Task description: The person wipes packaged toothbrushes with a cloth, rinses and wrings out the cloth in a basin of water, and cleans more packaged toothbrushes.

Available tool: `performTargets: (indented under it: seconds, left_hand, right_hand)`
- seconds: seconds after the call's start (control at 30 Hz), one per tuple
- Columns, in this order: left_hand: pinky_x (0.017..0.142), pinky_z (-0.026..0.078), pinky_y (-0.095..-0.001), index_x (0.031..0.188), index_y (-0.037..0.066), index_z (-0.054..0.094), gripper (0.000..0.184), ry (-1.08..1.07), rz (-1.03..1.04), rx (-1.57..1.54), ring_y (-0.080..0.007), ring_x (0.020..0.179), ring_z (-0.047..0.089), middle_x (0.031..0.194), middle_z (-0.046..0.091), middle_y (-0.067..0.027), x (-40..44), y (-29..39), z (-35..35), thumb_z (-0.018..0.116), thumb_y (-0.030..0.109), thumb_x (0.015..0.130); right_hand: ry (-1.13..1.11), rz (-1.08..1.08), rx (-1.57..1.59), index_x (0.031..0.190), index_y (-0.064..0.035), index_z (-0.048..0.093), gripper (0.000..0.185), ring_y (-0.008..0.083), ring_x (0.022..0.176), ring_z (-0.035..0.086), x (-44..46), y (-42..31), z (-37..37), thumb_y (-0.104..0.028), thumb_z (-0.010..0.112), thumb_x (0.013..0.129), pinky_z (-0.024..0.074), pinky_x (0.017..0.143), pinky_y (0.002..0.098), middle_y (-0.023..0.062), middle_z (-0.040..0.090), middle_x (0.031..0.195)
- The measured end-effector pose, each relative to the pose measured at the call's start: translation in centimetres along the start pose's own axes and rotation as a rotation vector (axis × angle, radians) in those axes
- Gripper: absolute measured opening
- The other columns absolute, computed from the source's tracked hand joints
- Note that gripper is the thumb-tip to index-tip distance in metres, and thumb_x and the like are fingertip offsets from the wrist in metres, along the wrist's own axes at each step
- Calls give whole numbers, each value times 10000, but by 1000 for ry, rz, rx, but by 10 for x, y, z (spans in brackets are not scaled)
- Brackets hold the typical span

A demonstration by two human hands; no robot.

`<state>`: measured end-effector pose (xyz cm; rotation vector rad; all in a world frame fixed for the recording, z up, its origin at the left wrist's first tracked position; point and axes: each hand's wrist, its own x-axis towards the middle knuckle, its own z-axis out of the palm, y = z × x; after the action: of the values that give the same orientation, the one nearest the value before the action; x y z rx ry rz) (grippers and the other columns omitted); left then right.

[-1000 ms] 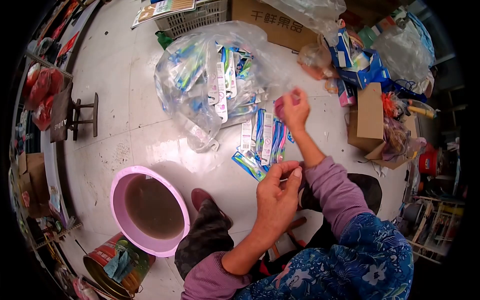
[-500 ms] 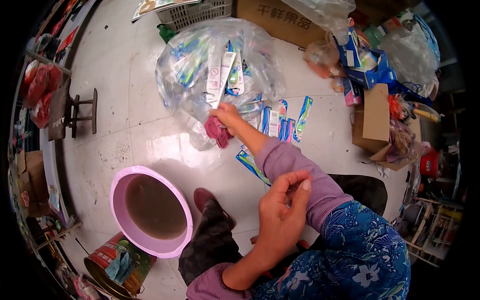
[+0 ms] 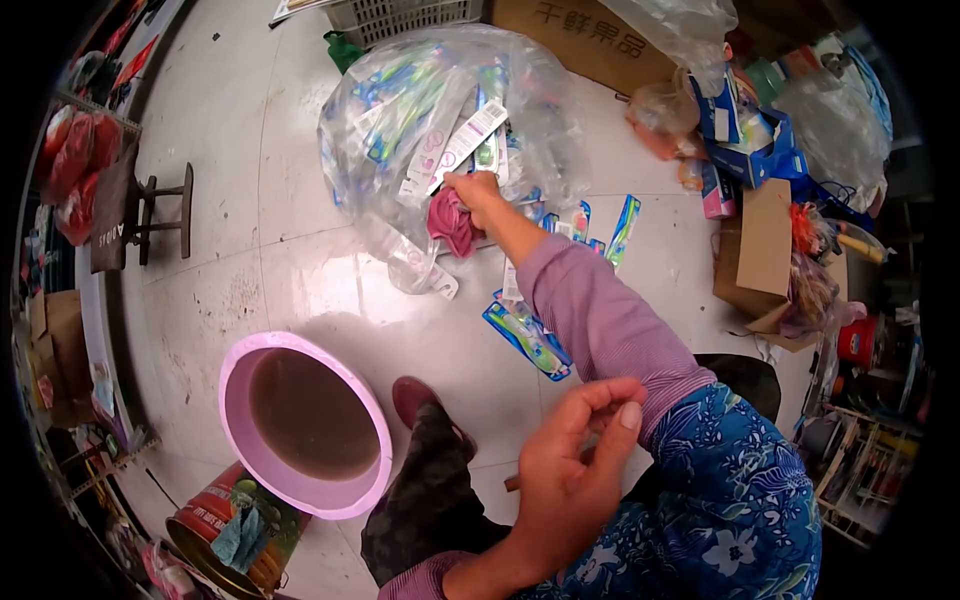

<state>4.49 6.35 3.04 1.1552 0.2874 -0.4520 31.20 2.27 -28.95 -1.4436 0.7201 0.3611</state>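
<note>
My right hand [image 3: 482, 200] reaches forward, closed on a crumpled pink cloth [image 3: 452, 225]. Its fingers are at the lower end of a white-backed toothbrush pack [image 3: 470, 145]; whether they grip it I cannot tell. That pack lies against a large clear plastic bag [image 3: 345, 130] filled with toothbrush packs. Nearer to me, my left hand [image 3: 575, 470] hovers above my lap, its fingers curled and thumb close to the index finger, with nothing visible in it. Blue-and-green toothbrush packs [image 3: 527, 335] lie on the floor beneath my right forearm, and another pack [image 3: 622, 230] lies farther right.
A pink basin [image 3: 232, 400] of murky water stands at left, by a red tin [image 3: 200, 515] with a blue-green cloth [image 3: 240, 538]. A small stool [image 3: 165, 215] is near the left shelves. Cardboard boxes [image 3: 765, 240] and plastic bags crowd the right; a grey crate [image 3: 405, 18] stands behind.
My right hand has moved up with the pink cloth, farther into the bag. The white-backed pack now leans more to the right. My left hand has shifted slightly down and right.
</note>
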Motion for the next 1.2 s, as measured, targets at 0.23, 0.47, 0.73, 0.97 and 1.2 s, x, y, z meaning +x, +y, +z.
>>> performTargets:
  seconds: [0.23, 0.47, 0.73, 0.97, 1.2]
  left_hand:
    - [779, 474, -230, 1105, -21, 582, 217, 64, -59, -55, -105, 878, 596, 1002, 637, -76, -6, 13, -11, 570, 92, 920]
    - [706, 477, -225, 1111, -14, 569, 213, 55, -64, -149, -133, 874, 586, 1013, 623, -86, -6, 16, -11, 535, 105, 938]
    - [794, 480, -244, 1093, -28, 578, 196, 40, 46, -143, -123, 888, 605, 990, 635, -88, -4, 8, -16, 561, 69, 923]
    - [795, 481, -247, 1085, -29, 579, 193, 40, 65, -129, -125, 878, 607, 977, 634, -87, -11, 3, -14, 568, 73, 922]
    - [771, 483, -237, 1080, -21, 584, 182, 51, 107, -36, -112, 857, 606, 975, 637, -82, -10, 1, -14, 564, 72, 925]
  right_hand:
    - [105, -119, -107, 892, 54, 604, 232, 198, 619, 594, 37, -62, 34, -109, 710, 766, 489, 488, 344, 116, 615, 807]
    - [270, -369, -266, 746, 12, 609, 165, 166, 560, 573, 79, -101, 17, -118, 711, 752, 467, 448, 310, 84, 605, 723]
    - [-236, -186, -581, 746, -56, 683, 137, 220, 660, 647, -70, 49, -36, -163, 617, 690, 505, 615, 345, 129, 665, 707]
    - [-76, -108, -1150, 1048, -67, 637, 355, 314, 1024, 612, -79, 117, -5, -210, 621, 723, 473, 876, 398, 163, 636, 1074]
    - [-134, -38, -1138, 989, -103, 686, 304, 309, 1012, 625, -75, 104, -5, -217, 633, 713, 486, 867, 390, 144, 655, 1063]
